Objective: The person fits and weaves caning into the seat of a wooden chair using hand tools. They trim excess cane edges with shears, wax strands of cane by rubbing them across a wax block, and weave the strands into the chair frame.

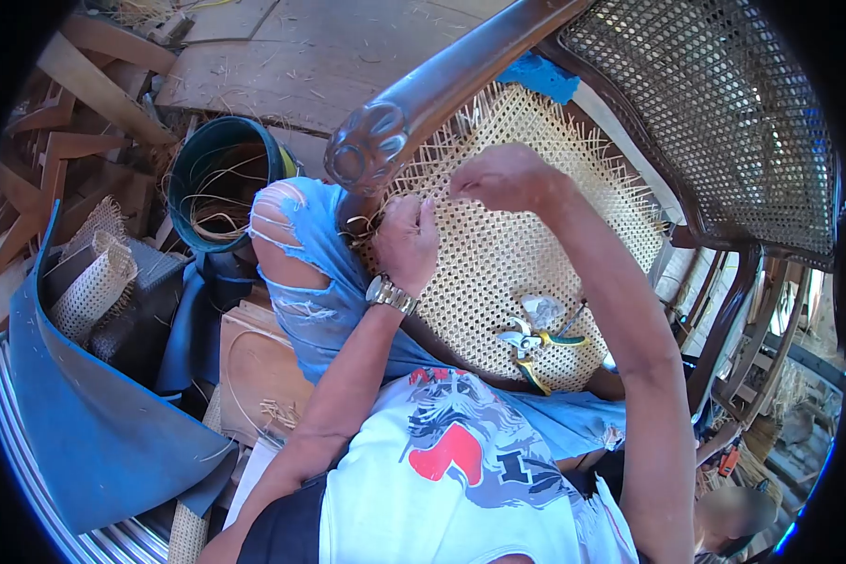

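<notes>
A sheet of woven cane webbing (pixel 479 310) covers the seat of a dark wooden chair, its loose strand ends sticking out along the edges. My left hand (pixel 406 242), with a metal watch on its wrist, is closed at the left edge of the webbing, beside the seat frame. A thin cane strand (pixel 357 222) shows at its fingertips. Just above the webbing, my right hand (pixel 506 179) is closed in a pinch; what it holds, if anything, is hidden. Cutting pliers (pixel 522 340) with yellow and green handles lie on the webbing near a clear plastic piece (pixel 542 310).
A carved chair arm (pixel 367 141) juts in above my left hand. The cane backrest (pixel 714 113) rises at right. A dark green bucket (pixel 183 188) with cane strands stands left, near a blue sheet (pixel 103 423) and wooden chair parts (pixel 56 179). Another person (pixel 733 512) is at lower right.
</notes>
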`<state>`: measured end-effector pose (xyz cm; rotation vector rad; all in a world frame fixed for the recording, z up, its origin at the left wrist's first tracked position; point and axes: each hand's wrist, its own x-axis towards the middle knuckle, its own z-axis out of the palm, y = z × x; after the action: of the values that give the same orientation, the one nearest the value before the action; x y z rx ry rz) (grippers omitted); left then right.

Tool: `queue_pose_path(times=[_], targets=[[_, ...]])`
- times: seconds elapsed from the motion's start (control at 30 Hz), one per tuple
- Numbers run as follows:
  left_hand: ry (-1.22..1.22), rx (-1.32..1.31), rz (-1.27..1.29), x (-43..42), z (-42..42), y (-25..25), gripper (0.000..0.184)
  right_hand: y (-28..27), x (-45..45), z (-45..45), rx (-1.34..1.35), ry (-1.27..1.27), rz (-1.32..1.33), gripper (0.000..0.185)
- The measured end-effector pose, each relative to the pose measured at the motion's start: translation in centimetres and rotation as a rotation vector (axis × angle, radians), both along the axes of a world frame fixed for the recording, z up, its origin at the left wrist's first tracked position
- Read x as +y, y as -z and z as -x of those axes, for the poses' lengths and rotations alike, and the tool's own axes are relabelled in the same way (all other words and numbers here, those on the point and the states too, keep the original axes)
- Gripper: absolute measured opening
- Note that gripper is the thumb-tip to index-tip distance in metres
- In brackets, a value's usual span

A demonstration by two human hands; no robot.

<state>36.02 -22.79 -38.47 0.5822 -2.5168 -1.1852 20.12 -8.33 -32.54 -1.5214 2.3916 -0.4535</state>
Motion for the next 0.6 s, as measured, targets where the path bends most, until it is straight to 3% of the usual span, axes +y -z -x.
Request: queue_pose_path(times=[0.47, 0.6], targets=[[-0.015, 0.028, -0.008, 0.3, 0.0, 0.1, 0.028, -0.1, 1.9, -1.3, 0.147, 0.076, -0.239, 0.014], [0.129, -0.125, -0.110, -1.3, 0.3, -0.5, 0.027, -0.2, 2.5, -0.5, 0.001, 0.131, -0.091, 0.014]])
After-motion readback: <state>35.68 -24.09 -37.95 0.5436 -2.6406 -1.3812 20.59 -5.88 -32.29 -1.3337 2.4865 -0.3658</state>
